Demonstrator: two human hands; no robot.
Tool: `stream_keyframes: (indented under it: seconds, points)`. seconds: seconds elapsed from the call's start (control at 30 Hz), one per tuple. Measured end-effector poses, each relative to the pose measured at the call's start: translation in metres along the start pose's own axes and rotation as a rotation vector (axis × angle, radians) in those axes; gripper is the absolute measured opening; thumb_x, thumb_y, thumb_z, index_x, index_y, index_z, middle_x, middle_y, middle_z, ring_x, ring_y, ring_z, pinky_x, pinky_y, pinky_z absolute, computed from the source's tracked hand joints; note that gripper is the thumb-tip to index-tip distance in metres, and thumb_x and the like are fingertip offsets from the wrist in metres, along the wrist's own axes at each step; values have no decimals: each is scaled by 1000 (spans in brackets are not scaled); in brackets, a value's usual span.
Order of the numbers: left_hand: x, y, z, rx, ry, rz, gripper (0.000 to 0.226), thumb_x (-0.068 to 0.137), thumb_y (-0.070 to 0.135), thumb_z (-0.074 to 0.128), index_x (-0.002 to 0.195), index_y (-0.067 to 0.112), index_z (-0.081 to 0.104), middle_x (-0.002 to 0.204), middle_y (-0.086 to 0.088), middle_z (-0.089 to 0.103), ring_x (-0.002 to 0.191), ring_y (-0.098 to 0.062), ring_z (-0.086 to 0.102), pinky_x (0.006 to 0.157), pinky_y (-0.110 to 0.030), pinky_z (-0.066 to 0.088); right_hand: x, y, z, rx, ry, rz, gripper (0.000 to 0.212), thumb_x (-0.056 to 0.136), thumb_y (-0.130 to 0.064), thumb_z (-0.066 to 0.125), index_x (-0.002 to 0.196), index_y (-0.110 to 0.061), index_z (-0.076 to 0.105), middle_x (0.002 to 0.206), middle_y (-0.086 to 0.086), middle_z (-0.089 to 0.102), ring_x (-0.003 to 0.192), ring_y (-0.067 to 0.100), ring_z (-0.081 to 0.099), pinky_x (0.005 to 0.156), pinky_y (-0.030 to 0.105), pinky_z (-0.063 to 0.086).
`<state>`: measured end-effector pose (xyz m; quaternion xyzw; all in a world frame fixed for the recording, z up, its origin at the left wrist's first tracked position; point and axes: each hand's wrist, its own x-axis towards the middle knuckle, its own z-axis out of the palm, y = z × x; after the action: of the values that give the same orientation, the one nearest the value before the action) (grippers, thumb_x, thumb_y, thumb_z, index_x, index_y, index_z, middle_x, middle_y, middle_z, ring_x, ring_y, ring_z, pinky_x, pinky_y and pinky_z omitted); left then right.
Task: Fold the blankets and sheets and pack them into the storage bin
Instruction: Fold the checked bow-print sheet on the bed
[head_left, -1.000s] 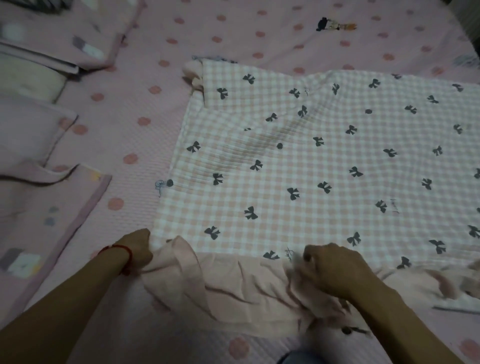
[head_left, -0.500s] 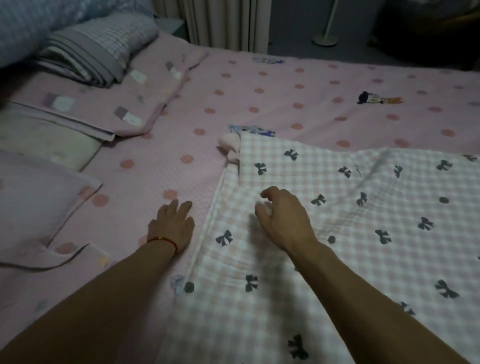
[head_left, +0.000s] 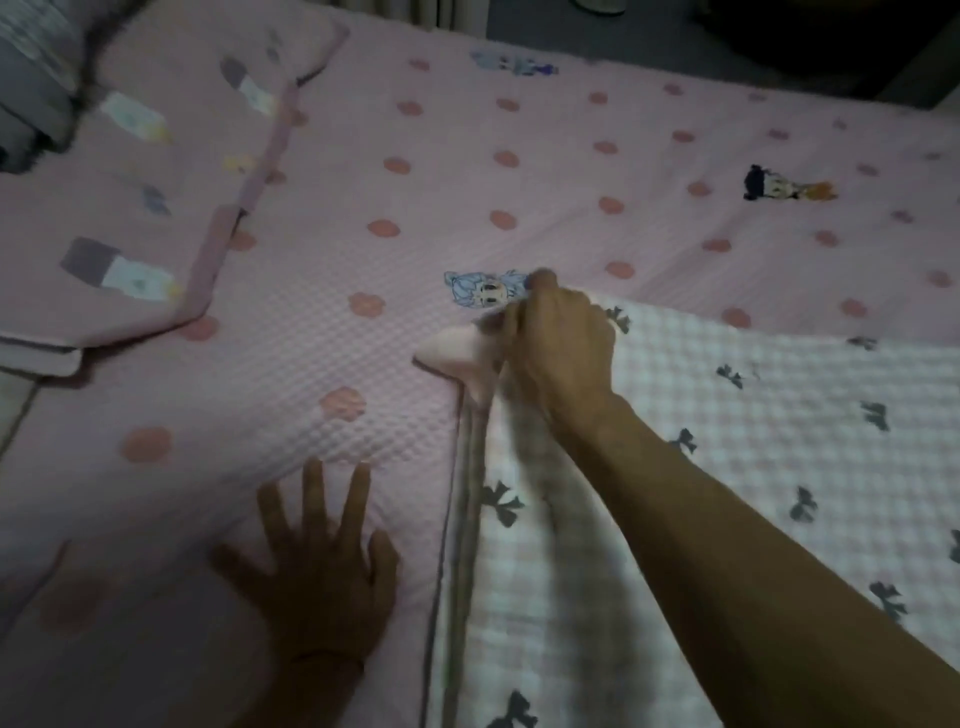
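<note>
Your right hand (head_left: 558, 345) pinches the gingham blanket (head_left: 727, 467) at its corner; your left hand (head_left: 322, 566) lies spread flat on the bed (head_left: 519, 171); no writing is legible.

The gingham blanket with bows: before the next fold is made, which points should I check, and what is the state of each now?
1. Far corner in a grip: ok. The right hand is closed on the corner of the gingham blanket.
2. Left hand free to help: ok. It lies flat and open on the polka-dot bedspread, beside the blanket's edge, not on it.
3. Left edge straight: ok, it runs evenly toward the corner.
4. Plain pink flap at the corner tucked in: not ok, it sticks out.
5. Right side of the blanket flat: cannot tell, it leaves the picture.
6. Storage bin nearby: cannot tell, none is in view.
</note>
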<state>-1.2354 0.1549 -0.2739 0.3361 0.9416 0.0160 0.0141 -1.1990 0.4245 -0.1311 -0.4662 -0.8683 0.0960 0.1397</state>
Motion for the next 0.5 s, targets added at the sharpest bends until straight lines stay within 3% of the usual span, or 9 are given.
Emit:
stream_keyframes:
  seconds: [0.07,0.2,0.27,0.33,0.37,0.43,0.5]
  points:
    - [6,1,-1,-23,-16,-10,71,81,51,41,152,41,35,166,-1,20,153,-37,6,104,-81,4,35,-10,1,189,-26,35,31,102,-20,42,127,-5,53,107,19,68,96,41,63,73,40,44]
    - [6,2,-5,-48,-32,-16,69,81,51,43,150,40,41,166,-2,21,153,-38,5,105,-81,2,35,1,18,218,-481,24,47,107,-29,38,150,-12,30,132,23,58,116,41,58,89,41,43]
    - [5,2,-5,-57,-18,-16,68,82,50,44,149,41,41,166,-2,21,153,-38,6,105,-81,2,14,7,23,-8,-414,-55,51,105,-40,38,151,-20,32,134,17,53,118,37,55,95,50,43]
    - [4,3,-5,-60,-14,-8,66,84,50,44,150,41,40,166,-1,20,153,-38,6,105,-81,3,-15,7,28,-167,-163,-23,51,101,-45,37,147,-23,40,137,12,50,124,35,50,99,57,41]
    - [5,2,-5,-61,-9,-11,66,85,50,44,150,41,39,166,-1,19,153,-38,5,105,-81,4,-30,4,33,-182,-133,31,56,99,-50,35,148,-24,38,145,13,44,133,37,42,104,64,36]
    - [2,2,-4,-55,-4,-19,66,87,50,43,151,42,37,167,-1,17,153,-38,3,105,-81,4,-57,6,55,-206,-323,81,72,96,-66,22,159,-31,14,165,16,11,150,49,8,108,79,11]
    - [1,2,-3,-54,16,-14,65,88,50,42,152,42,34,167,-1,16,153,-38,2,105,-81,4,-64,14,76,-187,-515,40,81,94,-76,11,160,-35,-11,167,11,-22,148,49,-25,107,80,-10]
